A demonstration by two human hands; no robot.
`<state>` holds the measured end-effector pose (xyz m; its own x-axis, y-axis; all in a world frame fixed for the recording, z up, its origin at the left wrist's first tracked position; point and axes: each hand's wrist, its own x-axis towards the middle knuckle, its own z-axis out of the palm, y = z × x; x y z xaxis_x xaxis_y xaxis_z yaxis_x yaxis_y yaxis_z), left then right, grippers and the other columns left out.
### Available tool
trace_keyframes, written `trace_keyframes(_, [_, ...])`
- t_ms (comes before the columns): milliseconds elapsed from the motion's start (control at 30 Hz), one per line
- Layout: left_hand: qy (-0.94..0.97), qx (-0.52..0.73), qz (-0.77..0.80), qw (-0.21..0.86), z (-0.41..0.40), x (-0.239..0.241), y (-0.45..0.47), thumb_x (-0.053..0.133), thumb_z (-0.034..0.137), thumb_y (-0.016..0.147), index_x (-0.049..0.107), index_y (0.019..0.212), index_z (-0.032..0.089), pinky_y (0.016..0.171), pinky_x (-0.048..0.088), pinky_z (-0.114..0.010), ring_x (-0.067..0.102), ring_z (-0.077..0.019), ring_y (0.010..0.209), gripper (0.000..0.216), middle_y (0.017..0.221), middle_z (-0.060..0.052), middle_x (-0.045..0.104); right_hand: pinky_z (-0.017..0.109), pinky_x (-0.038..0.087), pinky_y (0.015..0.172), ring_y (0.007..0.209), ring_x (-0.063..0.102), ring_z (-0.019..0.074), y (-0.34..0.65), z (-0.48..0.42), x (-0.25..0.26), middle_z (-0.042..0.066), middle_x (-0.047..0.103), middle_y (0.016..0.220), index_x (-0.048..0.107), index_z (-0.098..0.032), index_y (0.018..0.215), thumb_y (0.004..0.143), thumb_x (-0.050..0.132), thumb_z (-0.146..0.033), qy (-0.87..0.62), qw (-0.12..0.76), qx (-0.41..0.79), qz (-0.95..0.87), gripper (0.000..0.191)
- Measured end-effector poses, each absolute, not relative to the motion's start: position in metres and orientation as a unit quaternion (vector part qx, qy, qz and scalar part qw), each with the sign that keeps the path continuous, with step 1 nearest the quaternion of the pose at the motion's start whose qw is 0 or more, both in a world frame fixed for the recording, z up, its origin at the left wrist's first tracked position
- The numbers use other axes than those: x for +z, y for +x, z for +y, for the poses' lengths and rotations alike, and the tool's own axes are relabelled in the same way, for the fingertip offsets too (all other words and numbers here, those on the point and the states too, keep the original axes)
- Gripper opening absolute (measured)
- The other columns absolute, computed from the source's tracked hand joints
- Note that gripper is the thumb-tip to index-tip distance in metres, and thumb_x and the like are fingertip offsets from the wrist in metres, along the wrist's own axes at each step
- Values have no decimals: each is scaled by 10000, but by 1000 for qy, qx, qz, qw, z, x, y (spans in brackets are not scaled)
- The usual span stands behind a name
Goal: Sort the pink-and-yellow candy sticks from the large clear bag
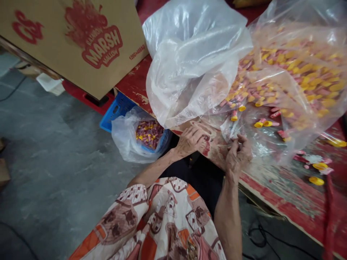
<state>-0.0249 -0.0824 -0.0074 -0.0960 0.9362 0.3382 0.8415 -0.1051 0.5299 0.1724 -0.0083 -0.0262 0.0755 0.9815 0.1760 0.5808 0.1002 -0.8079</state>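
My left hand is at the table's front edge, its fingers bent and close together. A small dark red spot shows at its fingertips; whether that is a held piece or the table's paint I cannot make out. My right hand is closed, thumb and fingers pinched at the near edge of a clear plastic bag. Many small pink pieces with yellow caps lie heaped in this bag. A few loose capped pieces sit nearer my right hand.
A cloudy white plastic bag bulges on the worn red table. Below the edge, a lined blue crate holds more pieces. A marshmallow carton stands left. Yellow caps and scraps lie right; cables cross the floor.
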Motion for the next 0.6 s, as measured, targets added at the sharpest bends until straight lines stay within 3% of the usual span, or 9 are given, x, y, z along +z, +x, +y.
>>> trace_keyframes(167, [641,340,685,64,-101,-9,-54,546,259,1119,684,1048,229,1017,608,-403,742,-241,1118,158,1098,-99,755,353,554,737,632,664,184,172,-8,-24,125,802,1055,717,-176,1277,1063,433,-615,-625,390,252,-627,564])
trace_keyframes(433, [438,349,825,-73,-190,-30,-135,600,267,1016,688,1108,238,1113,555,-511,691,-309,1195,131,1182,-133,728,368,572,739,645,665,192,172,-8,-23,127,784,1054,716,-177,1299,1068,452,-589,-618,392,270,-626,541])
trace_keyframes(600, [345,423,833,-91,-199,-25,-162,521,377,1113,641,1192,231,1026,611,-414,718,-241,1107,205,1165,-108,729,371,587,767,668,679,191,175,-9,-25,119,793,1091,720,-184,1331,1088,432,-565,-633,369,249,-633,536])
